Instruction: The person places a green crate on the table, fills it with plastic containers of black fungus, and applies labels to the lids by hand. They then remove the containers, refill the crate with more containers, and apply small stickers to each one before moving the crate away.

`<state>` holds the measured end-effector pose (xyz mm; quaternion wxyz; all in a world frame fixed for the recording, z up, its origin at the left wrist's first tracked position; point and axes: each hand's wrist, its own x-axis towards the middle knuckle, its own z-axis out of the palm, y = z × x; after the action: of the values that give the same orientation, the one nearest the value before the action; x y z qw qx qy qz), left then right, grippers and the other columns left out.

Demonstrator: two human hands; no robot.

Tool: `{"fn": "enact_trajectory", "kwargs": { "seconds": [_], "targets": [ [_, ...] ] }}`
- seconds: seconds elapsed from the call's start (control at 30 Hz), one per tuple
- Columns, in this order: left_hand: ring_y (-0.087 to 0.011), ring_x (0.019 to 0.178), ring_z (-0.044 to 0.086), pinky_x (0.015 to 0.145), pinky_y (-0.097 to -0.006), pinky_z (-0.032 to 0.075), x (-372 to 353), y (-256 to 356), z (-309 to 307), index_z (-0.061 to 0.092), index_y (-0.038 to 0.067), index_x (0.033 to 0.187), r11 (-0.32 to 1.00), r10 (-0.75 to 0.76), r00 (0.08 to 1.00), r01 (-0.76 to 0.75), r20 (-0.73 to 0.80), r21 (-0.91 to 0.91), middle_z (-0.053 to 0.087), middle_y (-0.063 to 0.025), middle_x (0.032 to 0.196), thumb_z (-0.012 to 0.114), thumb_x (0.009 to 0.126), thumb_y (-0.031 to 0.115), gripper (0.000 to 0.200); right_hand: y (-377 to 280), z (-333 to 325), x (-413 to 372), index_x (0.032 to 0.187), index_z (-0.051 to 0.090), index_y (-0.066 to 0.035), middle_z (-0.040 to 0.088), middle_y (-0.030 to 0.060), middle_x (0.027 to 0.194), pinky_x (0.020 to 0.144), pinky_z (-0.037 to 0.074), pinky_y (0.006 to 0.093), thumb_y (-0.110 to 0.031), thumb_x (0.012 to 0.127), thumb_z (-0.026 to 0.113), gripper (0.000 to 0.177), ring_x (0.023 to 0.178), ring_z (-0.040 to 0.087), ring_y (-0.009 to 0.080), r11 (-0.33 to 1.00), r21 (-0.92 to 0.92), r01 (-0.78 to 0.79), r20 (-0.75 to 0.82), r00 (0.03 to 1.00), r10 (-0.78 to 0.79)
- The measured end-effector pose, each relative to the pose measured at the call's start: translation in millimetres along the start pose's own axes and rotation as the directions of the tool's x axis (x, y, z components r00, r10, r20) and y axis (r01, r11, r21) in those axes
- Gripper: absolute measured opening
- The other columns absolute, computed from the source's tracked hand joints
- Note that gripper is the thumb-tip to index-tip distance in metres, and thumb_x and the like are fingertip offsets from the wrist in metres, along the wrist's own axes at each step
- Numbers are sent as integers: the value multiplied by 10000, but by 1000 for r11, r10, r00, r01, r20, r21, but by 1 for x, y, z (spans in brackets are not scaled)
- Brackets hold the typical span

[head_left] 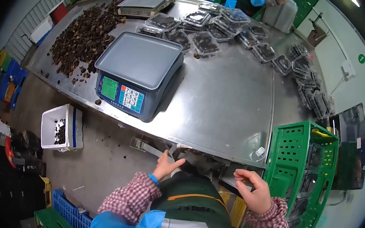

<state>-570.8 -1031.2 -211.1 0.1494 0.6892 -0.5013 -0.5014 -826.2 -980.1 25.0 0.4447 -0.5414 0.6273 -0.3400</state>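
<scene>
Head view: the left hand (pixel 166 165) is at 6 o'clock, just below the counter (pixel 227 105) edge, fingers spread and holding nothing. The right hand (pixel 255 192), at 5 o'clock, has its fingers curled; I cannot tell whether they pinch anything. It is just beside the crate (pixel 280 167) at 4 o'clock. On the counter, the scale (pixel 138 72) stands at 11 o'clock and mushrooms (pixel 84 34) lie at 10.

Head-worn view, steeply down onto table (pixel 219 100)
</scene>
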Motion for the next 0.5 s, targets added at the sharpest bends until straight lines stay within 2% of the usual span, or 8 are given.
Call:
{"fn": "enact_trajectory", "kwargs": {
  "seconds": [0.07, 0.17, 0.23, 0.27, 0.33, 0.37, 0.47, 0.5],
  "targets": [
    [-348, 1201, 404, 981, -407, 343, 23, -14, 17, 370, -73, 1281, 1000, -3, 998, 3, -60, -4, 440, -272, 1261, 710, 690, 513, 899, -1, 2, 2, 1050, 593, 6, 617, 141, 979, 796, 475, 303, -69, 786, 627, 276, 895, 606, 250, 949, -289, 128, 150, 985, -87],
    [-291, 1052, 516, 908, -393, 380, 33, -10, 14, 572, 17, 1112, 971, 235, 963, -226, -131, 80, 589, -137, 1033, 648, 778, 449, 551, 1, 1, 6, 1020, 610, -15, 622, 137, 955, 789, 477, 323, -95, 783, 637, 252, 896, 600, 275, 933, -302, 198, 224, 966, -132],
    [-261, 853, 585, 785, -347, 426, 13, 8, 8, 589, 30, 1072, 903, 323, 932, -251, 166, -349, 624, -109, 885, 582, 864, 234, 292, 6, -5, 8, 1077, 573, 1, 598, 150, 1036, 811, 469, 332, -125, 781, 649, 330, 946, 583, 279, 916, -325, 235, 298, 945, -136],
    [-252, 804, 595, 739, -340, 438, -15, 30, 7, 590, 37, 1067, 838, 405, 869, -227, 286, -496, 628, -103, 852, 568, 874, 182, 243, 1, -6, 11, 1077, 573, 1, 598, 150, 1036, 811, 469, 332, -125, 781, 649, 330, 946, 583, 279, 914, -333, 231, 293, 947, -133],
    [-210, 827, 607, 723, -312, 460, -62, 101, -12, 588, 25, 1045, 469, 877, 433, -866, 207, -173, 634, -103, 899, 555, 888, 162, 211, -13, -1, 15, 1162, 498, 27, 539, 170, 1149, 829, 462, 332, -159, 776, 667, 461, 996, 562, 277, 818, -452, 356, 157, 934, -320],
    [-210, 827, 607, 723, -312, 460, -74, 124, -19, 588, 25, 1045, 461, 880, 416, -866, 231, -196, 634, -103, 899, 555, 888, 162, 211, -12, -5, 15, 1231, 411, 50, 481, 184, 1205, 846, 454, 333, -201, 753, 701, 613, 1021, 543, 278, 823, -454, 341, 202, 939, -278],
    [-193, 836, 629, 730, -287, 476, -86, 186, -21, 583, 15, 1037, 246, 905, 184, -962, 383, -121, 633, -119, 941, 576, 871, 129, 201, 0, -24, 7, 994, 617, -27, 602, 91, 858, 685, 483, 306, -124, 751, 684, 270, 802, 603, 229, 929, -282, 239, 167, 966, -197],
    [-140, 813, 609, 721, -265, 471, -94, 197, -13, 588, 21, 1024, 510, 854, 427, -799, 298, -318, 625, -96, 921, 597, 851, 93, 187, -8, -28, 5, 877, 656, -58, 605, 56, 751, 617, 474, 300, -76, 752, 665, 126, 707, 604, 210, 895, -294, 335, 17, 938, -345]
  ]
}}
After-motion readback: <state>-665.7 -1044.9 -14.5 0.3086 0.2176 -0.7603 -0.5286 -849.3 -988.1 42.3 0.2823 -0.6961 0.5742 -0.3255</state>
